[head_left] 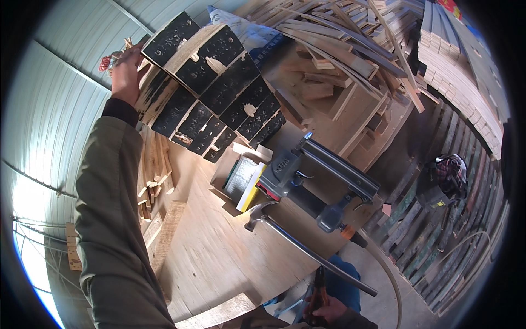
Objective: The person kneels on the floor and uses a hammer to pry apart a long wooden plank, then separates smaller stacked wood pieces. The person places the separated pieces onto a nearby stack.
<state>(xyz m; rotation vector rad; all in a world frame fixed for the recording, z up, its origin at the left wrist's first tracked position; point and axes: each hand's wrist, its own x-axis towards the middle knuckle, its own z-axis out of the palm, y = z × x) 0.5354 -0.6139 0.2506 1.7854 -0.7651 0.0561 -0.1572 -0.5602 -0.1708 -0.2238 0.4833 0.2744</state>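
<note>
My left hand (127, 74) is closed on the upper left edge of a stack of wooden blocks (216, 90) with black, scarred end faces; some of its fingers are hidden. Just beyond that hand is a small red and pale bit (109, 61), too unclear to name. Low in the view, my right hand (331, 312) grips pliers (319, 288) with dark jaws and orange-red handles, pointing upward. Between the hands, a nail gun (296, 175) rests on the plywood bench top (213, 247). A claw hammer (312, 252) lies beside it, its handle slanting to the lower right.
An open carton (238, 178) of metal fasteners sits against the nail gun. The air hose (386, 263) runs off the bench edge. Loose offcuts (345, 60) pile up at the back, with stacked boards (460, 71) at far right. A dark bucket (442, 183) stands on slats.
</note>
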